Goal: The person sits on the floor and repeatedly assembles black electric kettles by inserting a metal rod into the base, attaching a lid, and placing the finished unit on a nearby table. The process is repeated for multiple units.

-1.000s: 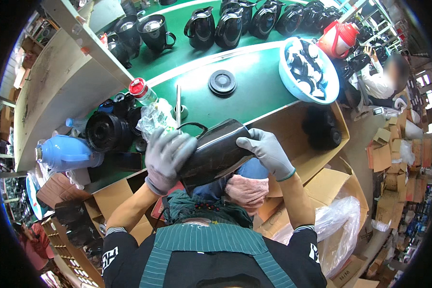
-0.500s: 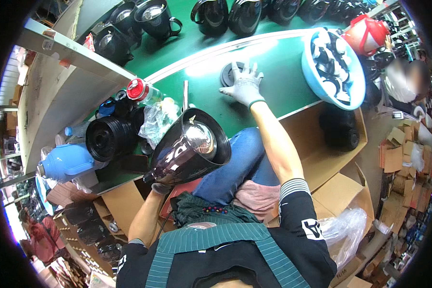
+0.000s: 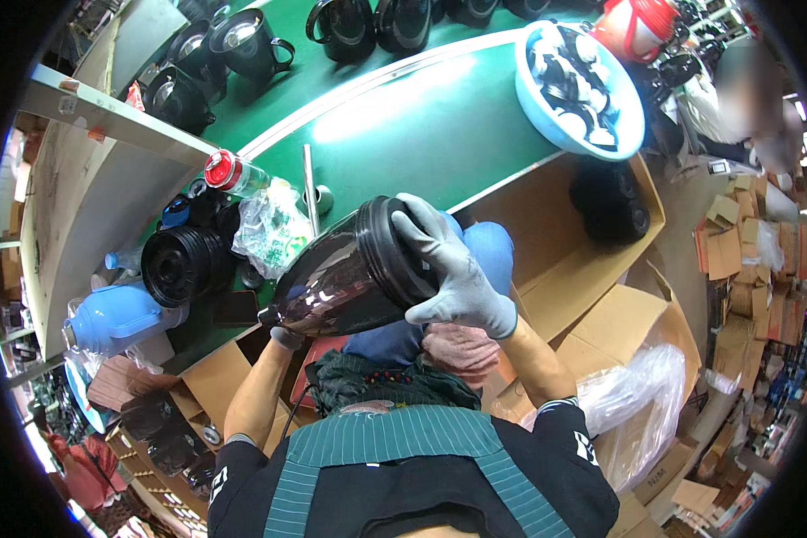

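Observation:
A glossy black thermos jug body (image 3: 327, 291) lies tilted above my lap, its narrow end toward the lower left. My left hand (image 3: 286, 338) supports it from below at that narrow end; most of its fingers are hidden behind the jug. My right hand (image 3: 464, 282), in a grey glove, is wrapped around a round black base (image 3: 387, 255) at the jug's wide end, the thumb below and fingers over the top. The base covers the opening, so the inside cannot be seen. How firmly it is seated I cannot tell.
A light-blue basin (image 3: 632, 112) of black and white parts stands at the table's right. More black jugs (image 3: 345, 31) line the back. At left are stacked black discs (image 3: 175, 264), a blue jug (image 3: 121, 316), a plastic bag (image 3: 273, 229) and an upright metal rod (image 3: 309, 184). Cardboard boxes (image 3: 556, 242) are at right.
My right hand has lifted the round black base off the table and brought it to the jug's wide end. The silver interior, visible before, is now covered. The head view has shifted right.

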Available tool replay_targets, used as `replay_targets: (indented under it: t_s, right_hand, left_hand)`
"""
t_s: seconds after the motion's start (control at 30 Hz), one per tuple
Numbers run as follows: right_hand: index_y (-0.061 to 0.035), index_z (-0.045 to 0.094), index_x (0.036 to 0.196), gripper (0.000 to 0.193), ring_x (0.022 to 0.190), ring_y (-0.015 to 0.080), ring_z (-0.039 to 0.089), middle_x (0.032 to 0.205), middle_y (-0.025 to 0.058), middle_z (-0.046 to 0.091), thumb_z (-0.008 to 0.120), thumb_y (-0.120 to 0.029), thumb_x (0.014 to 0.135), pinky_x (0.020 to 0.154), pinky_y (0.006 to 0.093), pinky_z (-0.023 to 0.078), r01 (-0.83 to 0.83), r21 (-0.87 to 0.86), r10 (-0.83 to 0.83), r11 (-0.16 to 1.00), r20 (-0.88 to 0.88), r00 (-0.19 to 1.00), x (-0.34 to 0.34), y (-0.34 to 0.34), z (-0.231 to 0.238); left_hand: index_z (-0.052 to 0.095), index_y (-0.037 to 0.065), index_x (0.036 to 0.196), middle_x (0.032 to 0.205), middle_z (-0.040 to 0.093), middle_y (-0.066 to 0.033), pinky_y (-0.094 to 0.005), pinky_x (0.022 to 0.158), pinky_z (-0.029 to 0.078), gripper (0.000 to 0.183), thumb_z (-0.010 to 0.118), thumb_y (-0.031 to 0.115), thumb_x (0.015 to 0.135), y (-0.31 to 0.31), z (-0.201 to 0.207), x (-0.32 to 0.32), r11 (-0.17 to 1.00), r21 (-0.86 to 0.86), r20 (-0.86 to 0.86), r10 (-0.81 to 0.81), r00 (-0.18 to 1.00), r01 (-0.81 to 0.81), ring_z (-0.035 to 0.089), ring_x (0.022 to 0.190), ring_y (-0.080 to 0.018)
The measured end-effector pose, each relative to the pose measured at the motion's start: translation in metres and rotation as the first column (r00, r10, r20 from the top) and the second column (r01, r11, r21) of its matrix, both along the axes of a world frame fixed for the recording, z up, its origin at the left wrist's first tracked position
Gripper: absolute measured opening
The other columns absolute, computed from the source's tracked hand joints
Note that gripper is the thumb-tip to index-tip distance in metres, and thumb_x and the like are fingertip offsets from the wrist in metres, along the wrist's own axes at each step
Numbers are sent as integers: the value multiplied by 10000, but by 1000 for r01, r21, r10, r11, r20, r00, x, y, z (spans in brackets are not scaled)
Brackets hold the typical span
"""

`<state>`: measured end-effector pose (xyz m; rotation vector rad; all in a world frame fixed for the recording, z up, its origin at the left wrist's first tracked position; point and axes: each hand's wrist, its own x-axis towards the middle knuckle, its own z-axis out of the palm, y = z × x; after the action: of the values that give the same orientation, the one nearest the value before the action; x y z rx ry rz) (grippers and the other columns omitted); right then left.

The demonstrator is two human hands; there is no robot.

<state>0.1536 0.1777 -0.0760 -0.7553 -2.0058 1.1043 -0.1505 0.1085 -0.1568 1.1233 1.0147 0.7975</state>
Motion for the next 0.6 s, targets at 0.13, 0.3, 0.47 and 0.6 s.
replay_targets:
  t_s: [0.13,0.3,0.47,0.6]
  right_hand:
    - [-170,420,1691,1253,1563,527,333,1708,336,277,933,-667,661,1266,564,302,29,145,-18,989,-76,997,21,-37,-4]
    - [-202,408,1683,1303,1520,592,359,1683,388,270,945,-681,596,1239,602,336,116,274,-113,955,-26,993,31,-77,5]
    - [-228,423,1683,1294,1518,584,370,1678,375,286,954,-662,585,1232,594,354,143,355,-149,924,-11,989,42,-101,24]
    - [-160,468,1662,1157,1554,501,371,1716,307,279,947,-588,700,1258,540,332,189,185,-165,964,-138,977,49,-104,23]
  left_hand:
    - [691,6,1379,1320,733,-192,-416,1068,567,462,732,171,949,6,29,7,975,53,-78,-210,975,214,707,1226,-325]
    - [684,14,1395,1343,723,-192,-418,1085,559,483,742,188,948,6,52,4,888,14,-150,-453,879,460,693,1256,-324]
    - [677,22,1411,1366,713,-192,-421,1102,551,504,751,205,948,3,50,7,810,-76,-106,-586,803,581,679,1286,-324]
    - [672,28,1424,1385,705,-192,-424,1116,544,521,759,219,947,-10,25,8,916,-111,-2,-389,921,387,668,1310,-323]
